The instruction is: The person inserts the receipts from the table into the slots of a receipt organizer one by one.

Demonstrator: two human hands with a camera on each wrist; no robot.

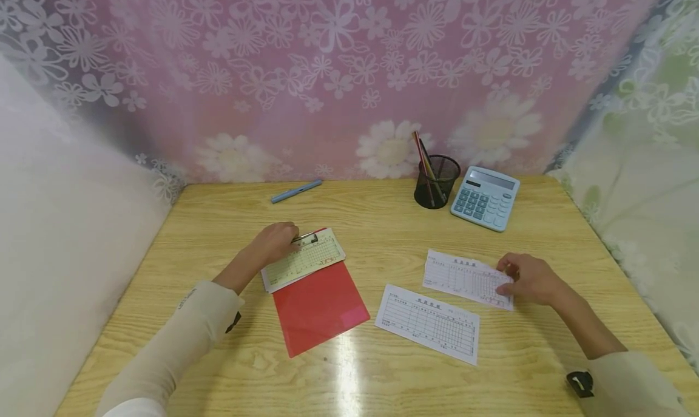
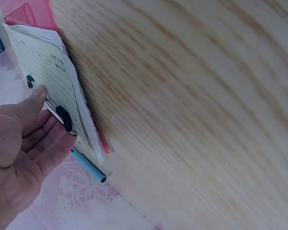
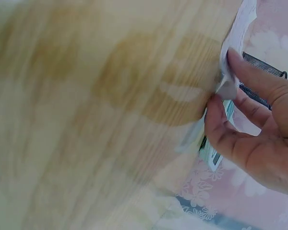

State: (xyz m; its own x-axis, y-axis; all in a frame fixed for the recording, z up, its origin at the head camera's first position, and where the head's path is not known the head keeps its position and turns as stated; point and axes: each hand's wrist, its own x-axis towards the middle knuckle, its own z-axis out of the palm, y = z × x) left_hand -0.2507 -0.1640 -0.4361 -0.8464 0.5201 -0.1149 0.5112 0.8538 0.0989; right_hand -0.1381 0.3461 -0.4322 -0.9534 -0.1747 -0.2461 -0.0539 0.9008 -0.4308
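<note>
My left hand is at the top of a red clipboard. In the left wrist view its thumb and fingers grip the metal clip, which has black ends. Under the clip lie a pale yellow form and white sheets with uneven edges. My right hand pinches the right end of a pinkish printed slip between thumb and fingers. The slip's held corner is bent up in the right wrist view. Just in front of the slip, a white printed form lies flat on the table.
At the back of the wooden table stand a black mesh pen cup with pencils and a light blue calculator. A blue pen lies at the back left. Flowered cloth hangs close behind the table.
</note>
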